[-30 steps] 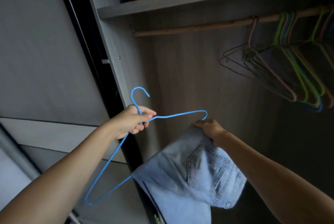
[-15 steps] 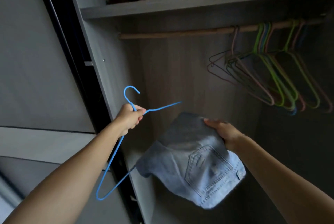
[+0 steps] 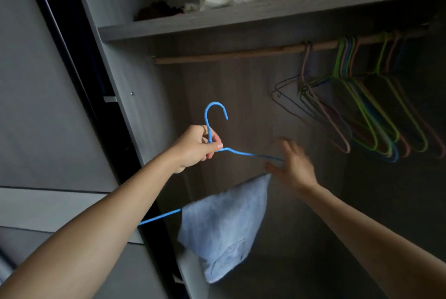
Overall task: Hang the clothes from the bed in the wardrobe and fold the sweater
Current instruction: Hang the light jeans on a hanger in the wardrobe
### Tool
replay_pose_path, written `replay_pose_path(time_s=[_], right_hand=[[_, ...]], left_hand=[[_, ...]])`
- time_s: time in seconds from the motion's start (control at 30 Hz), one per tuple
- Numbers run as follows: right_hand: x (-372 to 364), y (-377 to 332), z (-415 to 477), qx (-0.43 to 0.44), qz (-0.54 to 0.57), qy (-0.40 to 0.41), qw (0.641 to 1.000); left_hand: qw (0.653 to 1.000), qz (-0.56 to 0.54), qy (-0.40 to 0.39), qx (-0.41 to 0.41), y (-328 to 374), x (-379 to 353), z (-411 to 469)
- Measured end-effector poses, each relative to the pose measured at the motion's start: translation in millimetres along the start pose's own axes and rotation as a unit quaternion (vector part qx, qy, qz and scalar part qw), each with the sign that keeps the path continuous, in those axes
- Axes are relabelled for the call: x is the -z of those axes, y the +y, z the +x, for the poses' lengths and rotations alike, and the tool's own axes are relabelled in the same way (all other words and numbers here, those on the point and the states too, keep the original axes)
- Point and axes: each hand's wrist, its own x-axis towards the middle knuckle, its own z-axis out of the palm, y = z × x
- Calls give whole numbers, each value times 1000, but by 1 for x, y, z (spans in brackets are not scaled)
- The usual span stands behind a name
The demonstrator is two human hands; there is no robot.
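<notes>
My left hand (image 3: 196,147) grips a blue wire hanger (image 3: 213,115) at the neck just below its hook, in front of the open wardrobe. Light blue folded jeans (image 3: 222,223) hang draped over the hanger's bottom bar, a back pocket showing near their lower end. My right hand (image 3: 292,163) is blurred, fingers spread, at the hanger's right shoulder just above the jeans; it holds nothing. The wooden rail (image 3: 241,53) runs above, bare at its left part.
Several empty coloured hangers (image 3: 362,110) hang bunched on the right half of the rail. A shelf (image 3: 217,22) above carries crumpled cloth items. The wardrobe's side panel (image 3: 135,105) and a dark sliding door track stand left of the hanger.
My right hand let go of the jeans, which now hang over the hanger's bottom bar. The left hand raised the hanger and moved it right, into the wardrobe opening.
</notes>
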Motion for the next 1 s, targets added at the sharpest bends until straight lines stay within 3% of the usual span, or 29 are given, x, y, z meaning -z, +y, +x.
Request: replay_pose_path(time_s=[0.1, 0.33, 0.47, 0.57, 0.67, 0.7, 0.83, 1.0], right_hand=[[-13, -12, 16, 45, -2, -107, 993], [-37, -31, 66, 109, 149, -22, 983], [-59, -36, 88, -26, 275, 75, 958], [-84, -44, 87, -182, 369, 4, 911], [-97, -47, 88, -231, 480, -35, 846], [-98, -46, 88, -227, 485, -27, 844], [-106, -52, 74, -139, 397, -47, 906], [-122, -59, 74, -104, 403, -102, 903]], left_hand=[[999, -34, 10, 28, -2, 11, -6], [996, -67, 13, 60, -10, 64, -37], [983, -125, 99, 91, -25, 63, -53], [975, -164, 121, 93, -26, 46, -53], [969, -176, 137, 102, -23, 38, -47], [967, -174, 150, 107, -23, 38, -45], [960, -168, 192, 119, -20, 37, -26], [952, -166, 211, 148, -17, 31, 0]])
